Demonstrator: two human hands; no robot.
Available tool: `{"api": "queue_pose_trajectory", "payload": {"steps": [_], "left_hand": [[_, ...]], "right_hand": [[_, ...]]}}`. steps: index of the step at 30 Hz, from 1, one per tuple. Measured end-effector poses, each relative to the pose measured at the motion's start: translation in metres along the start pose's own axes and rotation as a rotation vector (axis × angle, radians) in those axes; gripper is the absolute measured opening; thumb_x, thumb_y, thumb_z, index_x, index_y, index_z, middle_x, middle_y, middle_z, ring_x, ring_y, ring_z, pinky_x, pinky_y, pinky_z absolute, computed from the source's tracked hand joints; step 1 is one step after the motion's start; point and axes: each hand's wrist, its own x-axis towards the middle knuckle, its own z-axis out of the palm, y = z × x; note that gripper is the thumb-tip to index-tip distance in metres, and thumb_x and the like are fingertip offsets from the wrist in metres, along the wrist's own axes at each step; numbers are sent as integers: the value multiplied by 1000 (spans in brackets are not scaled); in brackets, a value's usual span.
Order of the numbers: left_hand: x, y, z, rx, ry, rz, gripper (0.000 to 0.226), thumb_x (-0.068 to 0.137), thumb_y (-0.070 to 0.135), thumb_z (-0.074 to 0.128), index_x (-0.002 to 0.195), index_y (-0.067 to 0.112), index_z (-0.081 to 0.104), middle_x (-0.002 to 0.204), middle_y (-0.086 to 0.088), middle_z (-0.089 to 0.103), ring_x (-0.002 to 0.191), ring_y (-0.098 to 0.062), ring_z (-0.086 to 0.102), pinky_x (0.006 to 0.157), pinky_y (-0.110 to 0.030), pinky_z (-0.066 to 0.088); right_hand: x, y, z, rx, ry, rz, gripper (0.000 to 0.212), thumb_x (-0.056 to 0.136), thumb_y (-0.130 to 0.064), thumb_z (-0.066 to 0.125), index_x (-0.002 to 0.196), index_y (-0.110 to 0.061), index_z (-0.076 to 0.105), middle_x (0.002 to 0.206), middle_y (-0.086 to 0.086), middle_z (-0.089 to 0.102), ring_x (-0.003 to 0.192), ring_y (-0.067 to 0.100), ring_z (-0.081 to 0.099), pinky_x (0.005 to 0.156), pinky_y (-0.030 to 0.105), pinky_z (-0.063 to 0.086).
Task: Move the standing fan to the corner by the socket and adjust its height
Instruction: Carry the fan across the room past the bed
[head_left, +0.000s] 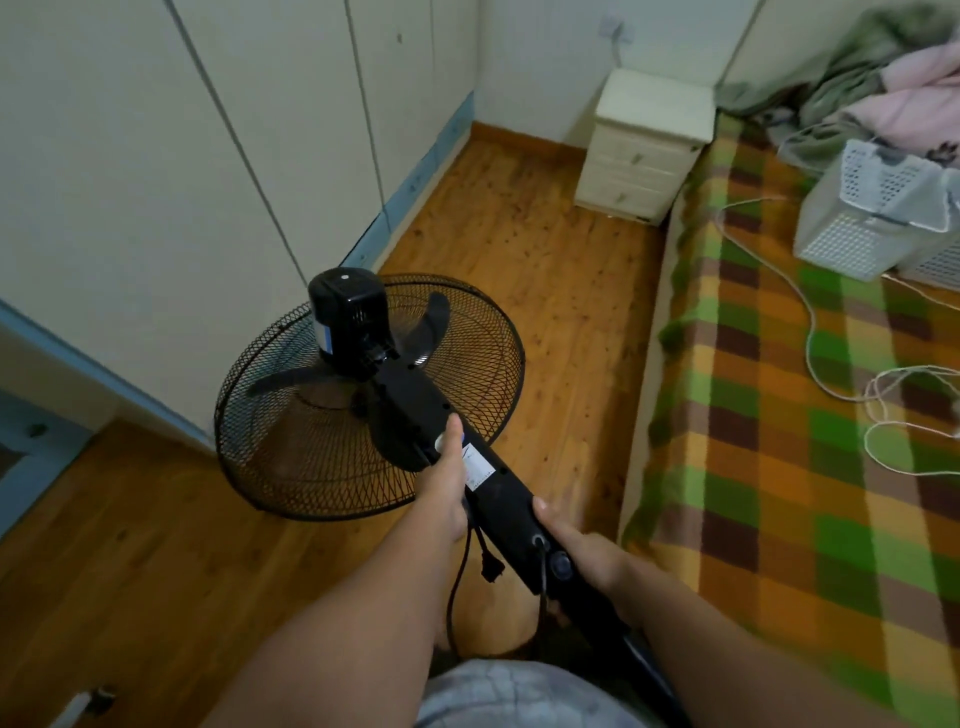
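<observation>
Holding the standing fan (395, 395) tilted well off vertical, head end leading away from the person, both hands on the black column. Left hand (444, 483) wrapped around the column just below the neck, thumb lying along the top over a white label; grip closed on the column. Right hand (576, 545) clamped lower down, beside a round knob on the column; grip closed on it too.

Fan head: black wire cage (369, 395) facing down toward the floor, motor housing (345, 317) on top, dark blades visible through the mesh. Fan is over the wooden floor (519, 291), between the white wardrobe doors (156, 156) on the left and the bed on the right. Base not in view.

Power cord (460, 577) hangs loose from the column, its plug (491, 566) dangling free under the hands.

Corner is ahead: a cream bedside drawer unit (644, 145) stands there against the wall, touching the bed's edge. Wall socket (615, 26) sits above it with a pale cable running down behind the unit. Fan is well apart from that corner.

Bed has a green, orange and brown checked blanket (779, 415), with white perforated baskets (872, 213), loose white cables (810, 332) and a heap of pink and green bedding (883, 78) on it.
</observation>
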Motion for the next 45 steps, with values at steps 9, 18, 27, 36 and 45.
{"api": "queue_pose_trajectory", "payload": {"steps": [9,18,27,36,45], "left_hand": [[31,85,15,146,-99,5,101,66,78,72,139,11,50,127,-16,64,110,-38,65,94,-53,56],[72,157,72,286,-124,8,95,67,79,70,132,11,55,113,-13,69,95,-33,71,67,-41,61],[119,236,181,359,-150,11,91,67,80,69,126,12,58,107,-11,71,89,-29,72,55,-33,57],[154,307,252,390,-190,-9,95,68,79,69,133,12,54,117,-15,67,99,-34,69,76,-44,62],[209,391,306,457,-219,-30,104,65,82,69,140,12,49,127,-17,63,106,-38,66,85,-51,60]], "right_hand": [[22,-61,25,213,87,-13,94,72,-84,57,115,-1,65,86,11,74,69,25,69,60,32,57],[71,-124,-3,326,54,-24,100,57,-92,60,98,-1,72,71,16,73,57,26,67,59,31,56],[124,-211,-85,412,93,-23,114,43,-95,68,104,2,71,76,18,73,61,28,66,59,34,55],[149,-292,-133,495,96,-17,105,48,-90,71,104,-2,68,70,13,71,56,25,63,56,32,52],[192,-382,-161,514,171,-1,109,46,-92,70,102,2,69,71,16,72,61,29,67,60,36,54]]}}
